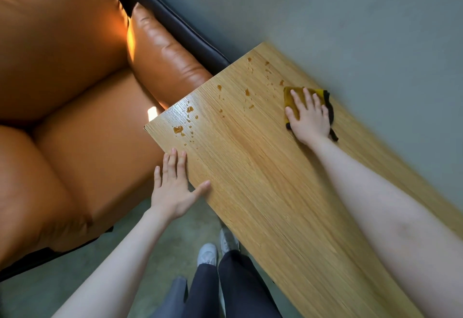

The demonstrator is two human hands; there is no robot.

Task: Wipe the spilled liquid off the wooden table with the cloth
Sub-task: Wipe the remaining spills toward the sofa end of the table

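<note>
Your right hand (308, 117) lies flat with its fingers straight and slightly spread, pressing down on the cloth (295, 102) at the far edge of the table (263, 192). The cloth is mustard yellow with a dark border and is folded into a small pad; the dark trim shows past your palm on the side away from the sofa. Your left hand (175, 185) is open too, its fingers straight and close together along the table's near edge and the thumb spread out onto the wood.

An orange-brown leather sofa (62, 92) with a dark frame stands right against the table's short end, and its cushion reaches the table's corner. Your white shoes (208, 254) and dark trousers (225, 287) stand on the grey-green floor (350, 17) just beside the table's near edge.

The spilled liquid (179, 130) is amber, lying as scattered drops and small puddles across the table's sofa end, from the corner towards the cloth. The nearest drops lie just beside the cloth.
</note>
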